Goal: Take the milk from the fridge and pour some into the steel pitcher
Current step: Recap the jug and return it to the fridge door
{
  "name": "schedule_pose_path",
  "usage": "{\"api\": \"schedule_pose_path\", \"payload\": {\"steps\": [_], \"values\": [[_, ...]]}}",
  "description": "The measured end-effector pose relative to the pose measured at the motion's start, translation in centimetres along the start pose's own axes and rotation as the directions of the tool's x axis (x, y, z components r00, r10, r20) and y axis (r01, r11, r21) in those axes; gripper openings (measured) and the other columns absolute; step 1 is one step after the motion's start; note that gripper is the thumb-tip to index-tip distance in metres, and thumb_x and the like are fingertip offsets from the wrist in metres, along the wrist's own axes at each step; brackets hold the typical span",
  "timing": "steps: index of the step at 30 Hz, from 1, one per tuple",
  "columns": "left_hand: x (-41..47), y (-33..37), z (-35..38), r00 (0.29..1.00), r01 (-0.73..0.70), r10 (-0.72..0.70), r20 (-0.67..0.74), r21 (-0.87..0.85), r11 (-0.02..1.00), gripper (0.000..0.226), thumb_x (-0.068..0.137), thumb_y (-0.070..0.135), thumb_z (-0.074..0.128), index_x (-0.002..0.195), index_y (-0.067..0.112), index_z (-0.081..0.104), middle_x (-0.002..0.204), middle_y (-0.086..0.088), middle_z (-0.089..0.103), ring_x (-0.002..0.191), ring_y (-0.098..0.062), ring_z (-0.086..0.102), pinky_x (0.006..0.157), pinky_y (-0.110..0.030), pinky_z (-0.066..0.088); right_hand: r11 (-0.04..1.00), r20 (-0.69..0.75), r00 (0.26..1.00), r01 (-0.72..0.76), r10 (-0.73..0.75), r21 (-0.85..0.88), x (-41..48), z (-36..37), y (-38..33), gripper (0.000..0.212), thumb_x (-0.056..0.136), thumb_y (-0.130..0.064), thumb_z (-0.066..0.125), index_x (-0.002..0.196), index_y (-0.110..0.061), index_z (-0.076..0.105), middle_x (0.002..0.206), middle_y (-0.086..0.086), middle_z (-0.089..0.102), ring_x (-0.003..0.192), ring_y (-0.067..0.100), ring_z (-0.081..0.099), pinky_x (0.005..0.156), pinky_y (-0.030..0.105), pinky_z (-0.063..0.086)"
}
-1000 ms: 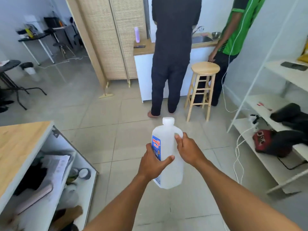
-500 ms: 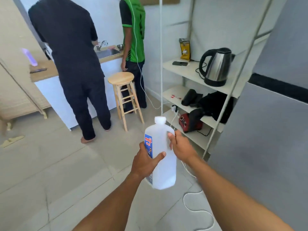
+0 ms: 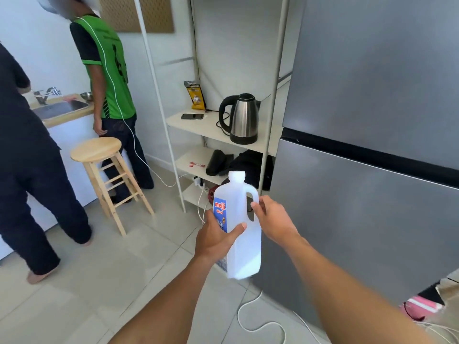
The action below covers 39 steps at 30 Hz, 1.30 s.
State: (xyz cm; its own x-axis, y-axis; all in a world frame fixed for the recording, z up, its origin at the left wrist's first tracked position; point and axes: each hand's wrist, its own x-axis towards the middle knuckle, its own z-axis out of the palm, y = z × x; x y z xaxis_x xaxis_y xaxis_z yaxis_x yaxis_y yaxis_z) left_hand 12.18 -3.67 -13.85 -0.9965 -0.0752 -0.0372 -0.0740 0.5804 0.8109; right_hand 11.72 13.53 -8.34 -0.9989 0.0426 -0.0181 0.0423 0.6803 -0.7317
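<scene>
A white plastic milk jug [image 3: 242,249] with a white cap and a blue "meiji" label hangs upright in front of me at chest height. My left hand [image 3: 214,238] wraps around its body from the left, thumb across the front. My right hand [image 3: 272,220] holds the jug at its handle on the right side. The grey two-door fridge [image 3: 372,95] fills the right of the view with both doors closed, just behind the jug. No steel pitcher is in view.
A white shelf rack [image 3: 198,125] left of the fridge carries a steel kettle [image 3: 244,119], a phone and a yellow bag. A wooden stool [image 3: 99,150] and two people stand by the sink counter [image 3: 62,109] at left. White cables [image 3: 258,321] lie on the tiled floor.
The view has swung to the right: the fridge now fills the right side and the shelf rack is closer. Both hands have kept their hold on the milk jug.
</scene>
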Motion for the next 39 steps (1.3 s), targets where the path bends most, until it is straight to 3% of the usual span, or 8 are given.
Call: {"api": "schedule_pose_path", "payload": {"steps": [6,11,16,22,27,32,36,39], "values": [[3.4,2.1,0.1,0.997,-0.073,0.073,-0.028,-0.013,0.997,0.077,0.071,0.068,0.072,0.125,0.032,0.031,0.106,0.011,0.058,0.090,-0.013,0.064,0.078,-0.034,0.060,0.999,-0.102,0.994,0.030,-0.034,-0.037,3.3,-1.6,-0.8,0.020,0.101,-0.037,0.043,0.102,-0.022,0.057,0.085,-0.007,0.061,0.071,0.006,0.057,0.060,0.022,0.044],[8.1,4.2,-0.5,0.994,-0.103,0.101,-0.052,-0.034,0.994,0.078,0.066,0.072,0.073,0.118,0.035,0.028,0.108,0.010,0.059,0.087,-0.014,0.064,0.073,-0.034,0.060,0.996,-0.156,0.987,0.033,-0.046,-0.086,6.3,-3.2,-1.8,0.024,0.102,-0.034,0.042,0.120,-0.025,0.055,0.111,-0.006,0.064,0.090,0.010,0.063,0.083,0.031,0.056],[12.3,7.5,-0.7,0.984,-0.152,0.148,-0.096,-0.042,0.987,0.079,0.066,0.068,0.076,0.119,0.031,0.031,0.107,0.008,0.060,0.092,-0.021,0.061,0.072,-0.031,0.049,0.962,-0.351,0.931,-0.002,-0.097,-0.273,9.3,-6.4,-1.8,0.035,0.103,-0.030,0.037,0.132,-0.015,0.047,0.131,-0.001,0.050,0.120,0.017,0.045,0.092,0.037,0.049],[17.0,10.0,0.0,0.968,-0.246,0.243,-0.056,-0.058,0.967,0.076,0.068,0.067,0.076,0.117,0.031,0.030,0.105,0.007,0.057,0.083,-0.010,0.060,0.063,-0.026,0.052,0.888,-0.508,0.848,-0.110,-0.150,-0.446,11.8,-7.9,-0.3,0.039,0.099,-0.020,0.045,0.137,-0.008,0.046,0.133,0.008,0.048,0.126,0.027,0.039,0.104,0.038,0.040],[19.6,11.3,0.7,0.954,-0.297,0.296,-0.036,-0.010,0.955,0.079,0.070,0.065,0.076,0.123,0.024,0.034,0.105,0.008,0.055,0.081,-0.008,0.056,0.054,-0.017,0.039,0.837,-0.534,0.834,-0.188,-0.140,-0.514,13.2,-8.5,1.0,0.045,0.097,-0.017,0.051,0.139,-0.003,0.046,0.134,0.012,0.050,0.127,0.030,0.042,0.112,0.038,0.032],[21.3,11.5,1.5,0.952,-0.306,0.306,-0.017,-0.014,0.952,0.084,0.067,0.070,0.075,0.124,0.024,0.034,0.109,0.006,0.058,0.088,-0.015,0.062,0.067,-0.028,0.055,0.802,-0.526,0.842,-0.228,-0.122,-0.551,14.3,-8.8,1.2,0.045,0.097,-0.017,0.049,0.141,-0.004,0.043,0.135,0.011,0.048,0.127,0.029,0.041,0.112,0.036,0.031],[21.7,11.6,1.7,0.947,-0.320,0.320,-0.003,-0.015,0.947,0.086,0.067,0.070,0.075,0.126,0.024,0.033,0.111,0.005,0.057,0.091,-0.016,0.062,0.072,-0.032,0.057,0.723,-0.500,0.863,-0.300,-0.072,-0.622,14.8,-8.8,1.0,0.048,0.098,-0.019,0.046,0.143,-0.004,0.036,0.135,0.013,0.046,0.128,0.030,0.039,0.117,0.036,0.022],[21.6,11.4,1.6,0.946,-0.324,0.324,-0.007,-0.016,0.946,0.087,0.066,0.071,0.074,0.127,0.024,0.033,0.112,0.006,0.057,0.092,-0.016,0.062,0.074,-0.034,0.058,0.672,-0.489,0.872,-0.362,0.000,-0.646,15.5,-8.9,0.4,0.042,0.097,-0.021,0.049,0.134,-0.005,0.041,0.129,0.012,0.047,0.123,0.029,0.041,0.115,0.037,0.025]]}}
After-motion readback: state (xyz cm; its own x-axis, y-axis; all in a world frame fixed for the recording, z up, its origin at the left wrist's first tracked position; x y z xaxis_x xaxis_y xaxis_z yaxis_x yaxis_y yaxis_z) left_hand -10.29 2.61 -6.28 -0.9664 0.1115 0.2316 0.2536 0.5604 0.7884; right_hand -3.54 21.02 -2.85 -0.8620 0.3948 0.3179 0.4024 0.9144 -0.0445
